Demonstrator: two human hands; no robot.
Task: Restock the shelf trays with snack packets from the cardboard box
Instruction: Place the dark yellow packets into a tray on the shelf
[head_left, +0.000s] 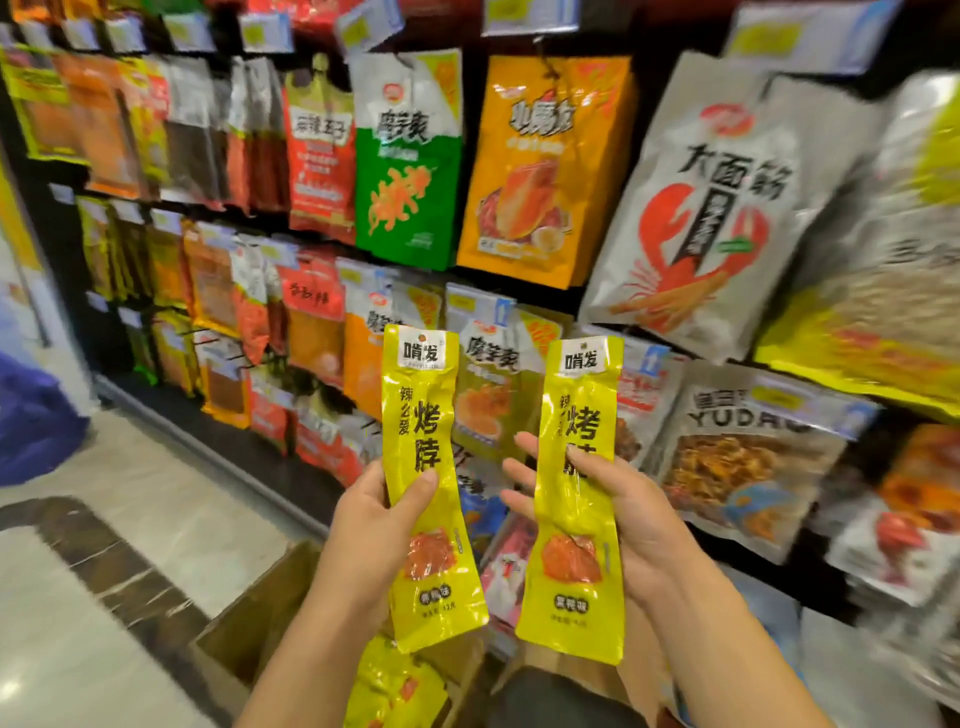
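My left hand (371, 530) grips a long yellow snack packet (428, 582) upright, thumb across its front. My right hand (631, 512) holds a second, matching yellow packet (574, 597) upright, thumb on the front and fingers behind it. The two packets stand side by side, apart, in front of the snack display. Below my arms sits the open cardboard box (260, 618), with more yellow packets (395, 686) lying inside. No shelf tray is plainly visible behind the hanging bags.
The shelf wall (519, 291) is packed with hanging snack bags: a green one (410, 208), an orange one (540, 197), a white lobster bag (701, 218). Marble floor (104, 519) stretches left, with a blue bag (31, 415) at the far left.
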